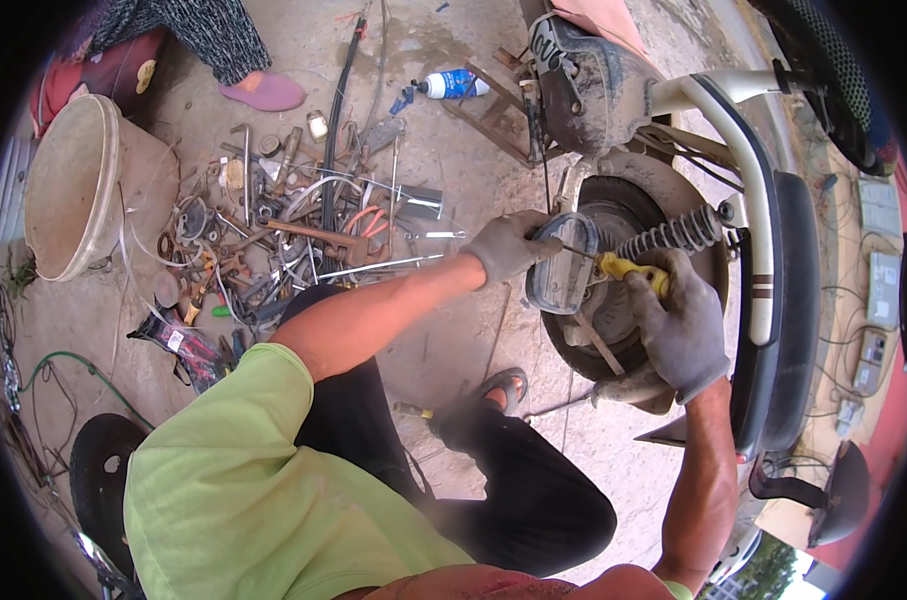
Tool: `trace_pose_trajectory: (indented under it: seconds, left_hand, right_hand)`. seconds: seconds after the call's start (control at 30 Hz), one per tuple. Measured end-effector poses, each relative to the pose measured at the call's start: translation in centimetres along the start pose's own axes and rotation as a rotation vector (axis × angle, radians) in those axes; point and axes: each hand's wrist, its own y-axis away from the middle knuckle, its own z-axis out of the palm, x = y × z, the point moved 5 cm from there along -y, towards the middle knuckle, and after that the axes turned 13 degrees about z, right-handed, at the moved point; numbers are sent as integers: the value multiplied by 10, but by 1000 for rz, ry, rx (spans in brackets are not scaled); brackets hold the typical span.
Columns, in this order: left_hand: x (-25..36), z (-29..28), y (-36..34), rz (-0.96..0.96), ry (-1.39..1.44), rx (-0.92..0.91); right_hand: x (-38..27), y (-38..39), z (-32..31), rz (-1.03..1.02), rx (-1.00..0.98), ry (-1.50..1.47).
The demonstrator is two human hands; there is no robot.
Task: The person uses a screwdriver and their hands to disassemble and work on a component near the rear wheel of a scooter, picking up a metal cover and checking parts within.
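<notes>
Grey work gloves cover both hands. My right hand [678,325] is closed around the yellow handle of a screwdriver [630,269], whose shaft points left toward my other hand. My left hand [515,248] is closed at the edge of a grey oval-rimmed cover [541,290] beside the wheel; its fingertips lie close to the screwdriver's tip. Exactly where the tip rests is hidden. Behind the cover is the scooter's dusty wheel [613,335], with a coil-spring shock absorber [678,235] running above my right hand.
The scooter's white frame tube [761,240] and dark seat [793,310] rise at the right. Loose tools and metal parts [273,225] spread over the ground at left, near a large bucket [68,190]. A blue-and-white bottle [453,84] lies farther off. Someone's pink shoe [265,92] is at upper left.
</notes>
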Motion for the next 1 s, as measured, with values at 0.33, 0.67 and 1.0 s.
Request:
trace_pose_trajectory:
  seconds: [0.33, 0.67, 1.0]
  left_hand:
    - [7, 1, 6, -96, 683, -51]
    - [-3, -5, -2, -48, 436, -20]
    - [0, -5, -2, 18, 320, 58]
  right_hand:
    - [1, 14, -2, 20, -2, -78]
    - [-2, 13, -3, -40, 17, -5]
    - [0, -2, -3, -24, -1, 27]
